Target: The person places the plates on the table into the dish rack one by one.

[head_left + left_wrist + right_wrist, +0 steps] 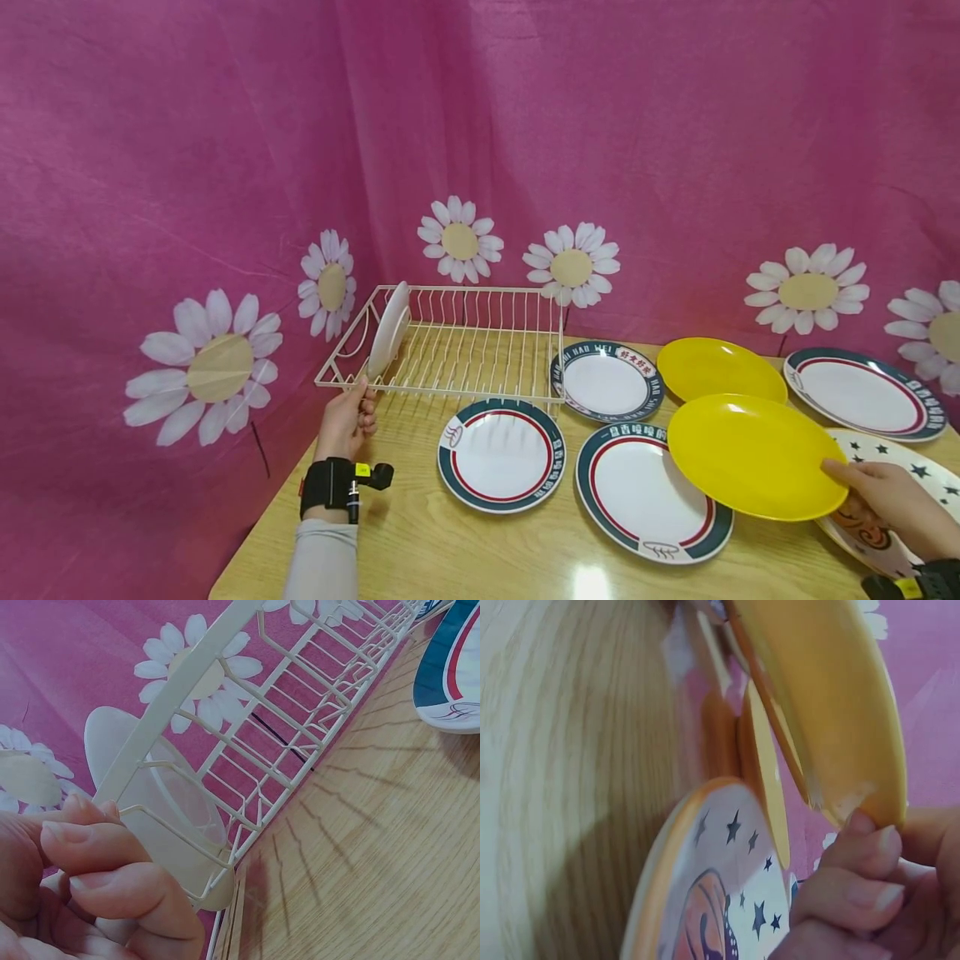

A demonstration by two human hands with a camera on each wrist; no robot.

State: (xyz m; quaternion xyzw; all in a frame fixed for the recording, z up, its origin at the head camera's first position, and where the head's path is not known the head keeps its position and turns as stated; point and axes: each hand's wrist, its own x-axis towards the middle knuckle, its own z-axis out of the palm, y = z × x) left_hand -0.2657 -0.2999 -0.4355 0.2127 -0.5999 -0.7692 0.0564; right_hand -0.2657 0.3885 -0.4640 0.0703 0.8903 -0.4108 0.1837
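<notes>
A white wire dish rack [480, 393] stands at the back left of the wooden table. One white plate [390, 329] is upright, slightly tilted, in a slot near its left end. My left hand [347, 421] pinches the rack's front rail right beside that plate; in the left wrist view the curled fingers [120, 889] partly cover the rail's end. On the right, my right hand [885, 500] pinches the rim of a yellow plate [757, 458], held raised and tilted above other plates. The right wrist view shows its underside, with the thumb partly hidden.
Blue-rimmed plates [501, 456] lie flat before and beside the rack, including one [652, 500] partly under the raised plate. A second yellow plate [720, 367] lies behind, and a star-patterned plate [870, 450] beneath my right hand. A pink flowered curtain [637, 125] hangs behind.
</notes>
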